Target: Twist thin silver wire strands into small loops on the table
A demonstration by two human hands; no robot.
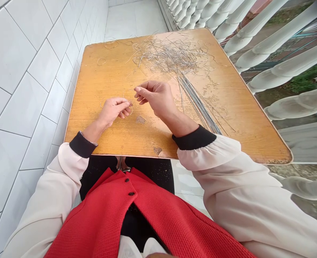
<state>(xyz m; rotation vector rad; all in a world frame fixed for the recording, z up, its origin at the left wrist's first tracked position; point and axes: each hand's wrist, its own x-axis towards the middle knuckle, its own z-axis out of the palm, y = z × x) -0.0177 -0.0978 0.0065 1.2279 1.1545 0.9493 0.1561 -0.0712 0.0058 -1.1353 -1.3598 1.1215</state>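
Note:
My left hand (113, 111) pinches a thin silver wire (130, 109) bent into a loop, just above the orange wooden tabletop (90, 111). My right hand (155, 98) hangs a little to its right, fingertips pressed together on what seems the same wire's thin end. Farther away lies a tangled heap of fine wire strands (169, 57). A bundle of straight grey wires (198, 105) runs from that heap toward my right forearm. Small loose wire rings (101, 61) lie at the table's far left.
A white tiled wall (26, 89) rises along the table's left side. White balusters (276, 46) line the right side, with a tiled floor (134, 19) beyond the far edge. The tabletop has worn patches (140, 119) near its front edge.

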